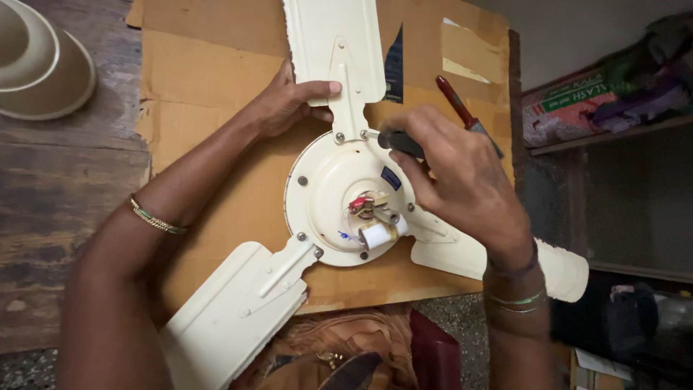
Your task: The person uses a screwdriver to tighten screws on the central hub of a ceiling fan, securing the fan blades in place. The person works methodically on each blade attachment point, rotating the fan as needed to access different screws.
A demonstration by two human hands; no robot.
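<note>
Worn wooden bench w/ flattened cardboard sheet on top; cluttered shelf at R.

Cream ceiling fan lies on the cardboard, motor housing up, three blades attached, wiring and a white capacitor exposed at hub.

L hand flat on top blade near its bracket, fingers spread, pressing, not gripping.

R hand w/ fingers clamped on dark screwdriver handle, tip at bracket screw.

Spare red-handled screwdriver on cardboard beside R hand.

Risk (judgement): tip could cam out of the screw head if driver tilts; slip would gouge the paint or jab L thumb, which sits close. Fan may also rotate on the cardboard if L pressure eases.
</note>
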